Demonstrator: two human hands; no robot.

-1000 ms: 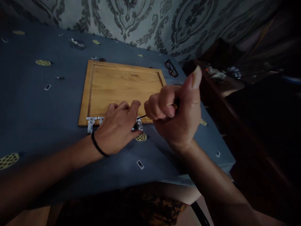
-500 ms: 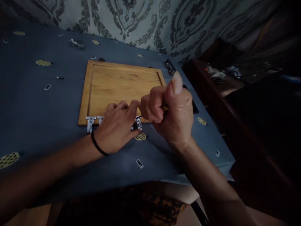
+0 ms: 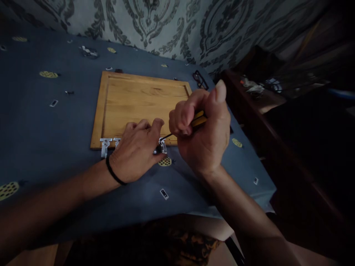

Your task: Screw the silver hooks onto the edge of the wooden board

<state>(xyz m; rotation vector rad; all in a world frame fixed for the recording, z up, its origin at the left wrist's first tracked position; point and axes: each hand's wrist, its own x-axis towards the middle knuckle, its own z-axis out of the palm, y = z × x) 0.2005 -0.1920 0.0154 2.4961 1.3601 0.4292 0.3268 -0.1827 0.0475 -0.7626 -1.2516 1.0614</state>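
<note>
My right hand [image 3: 203,129] is closed round the yellow-and-black handle of a screwdriver [image 3: 199,119], thumb raised. Its thin dark shaft slants down left to a silver cabinet hinge [image 3: 163,146] at the front edge of a wooden cabinet door [image 3: 144,101]. My left hand [image 3: 137,147], with a black band on the wrist, lies over that edge. Its thumb and index finger are round the hinge; the other fingers rest bent on the door. Left of this hand sits another silver hinge [image 3: 105,146], and a further metal piece [image 3: 117,141] is partly hidden beneath the hand.
A blue patterned cloth [image 3: 69,129] covers the table. Eyeglasses [image 3: 200,80] lie beyond the door's right corner. A small screw-like piece [image 3: 69,92] and a clear and metal item [image 3: 89,51] lie to the left. A dark wooden ledge [image 3: 249,111] runs along the right.
My right hand has turned and opened up slightly, so more of the screwdriver's handle and shaft shows. My left hand stays at the hinge. The view has shifted a little.
</note>
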